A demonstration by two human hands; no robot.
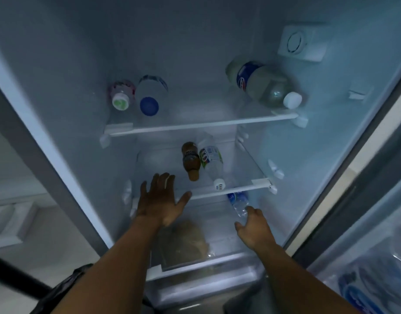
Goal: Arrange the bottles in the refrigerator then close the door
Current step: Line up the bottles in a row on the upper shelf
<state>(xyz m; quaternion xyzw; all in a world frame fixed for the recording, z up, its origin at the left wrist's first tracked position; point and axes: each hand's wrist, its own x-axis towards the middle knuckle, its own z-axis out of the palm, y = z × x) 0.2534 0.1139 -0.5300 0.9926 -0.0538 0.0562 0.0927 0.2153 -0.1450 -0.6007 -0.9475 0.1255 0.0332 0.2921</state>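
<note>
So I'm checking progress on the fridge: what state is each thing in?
Refrigerator door: open.
Large bottle: lying down.
Green-cap bottle: upright.
Blue-cap bottle: upright.
Brown bottle: lying.
Clear bottle: lying.
Left hand: open.
Right hand: gripping small bottle.

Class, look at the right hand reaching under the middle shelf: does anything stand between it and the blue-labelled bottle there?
Nothing visible does. The right hand already touches the blue-labelled bottle, which lies below the middle shelf's front rail; whether the fingers have closed a grip is unclear.
</note>
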